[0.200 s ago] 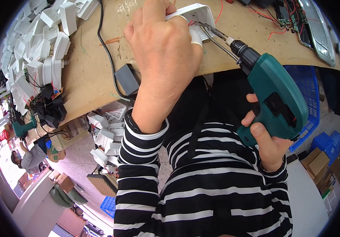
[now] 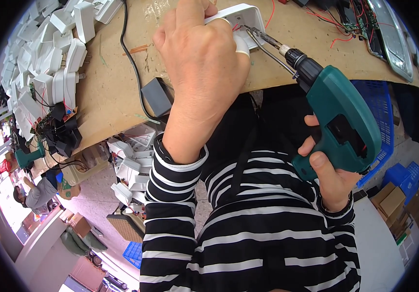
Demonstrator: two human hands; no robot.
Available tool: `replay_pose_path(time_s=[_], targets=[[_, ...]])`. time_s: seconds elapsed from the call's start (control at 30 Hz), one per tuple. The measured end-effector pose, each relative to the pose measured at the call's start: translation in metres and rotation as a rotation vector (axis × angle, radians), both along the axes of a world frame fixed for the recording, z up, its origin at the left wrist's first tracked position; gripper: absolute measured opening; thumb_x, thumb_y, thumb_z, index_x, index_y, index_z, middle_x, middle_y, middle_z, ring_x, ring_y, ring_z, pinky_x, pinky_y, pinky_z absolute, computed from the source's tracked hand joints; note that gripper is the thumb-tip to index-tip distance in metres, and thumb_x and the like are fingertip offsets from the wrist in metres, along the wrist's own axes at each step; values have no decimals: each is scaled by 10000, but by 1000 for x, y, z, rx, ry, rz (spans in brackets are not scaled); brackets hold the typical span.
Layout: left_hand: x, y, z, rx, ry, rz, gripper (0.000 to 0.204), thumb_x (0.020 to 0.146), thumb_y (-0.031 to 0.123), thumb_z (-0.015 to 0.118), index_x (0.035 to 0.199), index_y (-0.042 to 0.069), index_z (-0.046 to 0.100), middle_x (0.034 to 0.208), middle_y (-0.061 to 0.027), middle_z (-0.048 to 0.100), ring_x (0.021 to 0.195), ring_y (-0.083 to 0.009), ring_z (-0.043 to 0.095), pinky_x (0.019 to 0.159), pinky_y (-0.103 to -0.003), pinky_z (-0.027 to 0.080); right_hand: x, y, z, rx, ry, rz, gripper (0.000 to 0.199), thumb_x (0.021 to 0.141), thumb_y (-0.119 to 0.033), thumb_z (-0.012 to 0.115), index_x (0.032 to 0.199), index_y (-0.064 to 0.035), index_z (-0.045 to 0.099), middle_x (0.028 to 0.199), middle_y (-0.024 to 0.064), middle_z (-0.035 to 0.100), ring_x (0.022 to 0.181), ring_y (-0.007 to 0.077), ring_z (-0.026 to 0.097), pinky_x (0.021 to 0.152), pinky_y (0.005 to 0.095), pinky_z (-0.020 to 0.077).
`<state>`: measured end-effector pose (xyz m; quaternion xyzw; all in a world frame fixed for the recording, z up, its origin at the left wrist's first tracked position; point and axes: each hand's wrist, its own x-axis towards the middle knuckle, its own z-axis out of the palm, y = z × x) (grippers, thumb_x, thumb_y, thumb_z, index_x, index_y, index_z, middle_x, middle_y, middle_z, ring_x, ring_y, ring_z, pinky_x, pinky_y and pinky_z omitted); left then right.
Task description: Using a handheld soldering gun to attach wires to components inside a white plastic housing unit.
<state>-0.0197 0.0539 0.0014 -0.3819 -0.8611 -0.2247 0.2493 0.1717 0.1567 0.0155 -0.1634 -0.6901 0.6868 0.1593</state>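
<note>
White plastic housing (image 2: 241, 22) at near edge of cardboard-topped bench (image 2: 112, 92), red wires showing inside. Left hand (image 2: 199, 63) closed over it, pinning it down. Driver bit of green cordless screwdriver (image 2: 338, 121) enters housing just beside left fingertips (image 2: 242, 46). Right hand (image 2: 328, 173) wrapped around grip. Risk: bit slipping off screw, hitting finger or snagging wire; housing twisting under loose hold. Heap of white casings (image 2: 48, 63) well left.

Left hand (image 2: 202, 63) reaches forward, fingers curled down; right hand (image 2: 328, 173) in a closed grip.
</note>
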Motion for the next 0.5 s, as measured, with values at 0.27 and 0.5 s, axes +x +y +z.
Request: replay_pose_path(time_s=[0.27,0.5], targets=[[3,3,9,60,-61,10,81,593,28,621,663,-8,601,823,-113,511,751,-291,502,663,-376,381,0,2,-1,-73,29,-8,470,725,33,642,1153,64,451,1053,208,566,757,148,595,664,252,499],[4,3,10,77,-92,24,82,589,35,616,660,-4,603,810,-113,504,739,-291,496,665,-375,368,-1,0,-1,-96,34,-23,438,727,32,637,1130,63,468,1038,196,573,741,142,591,656,253,493]])
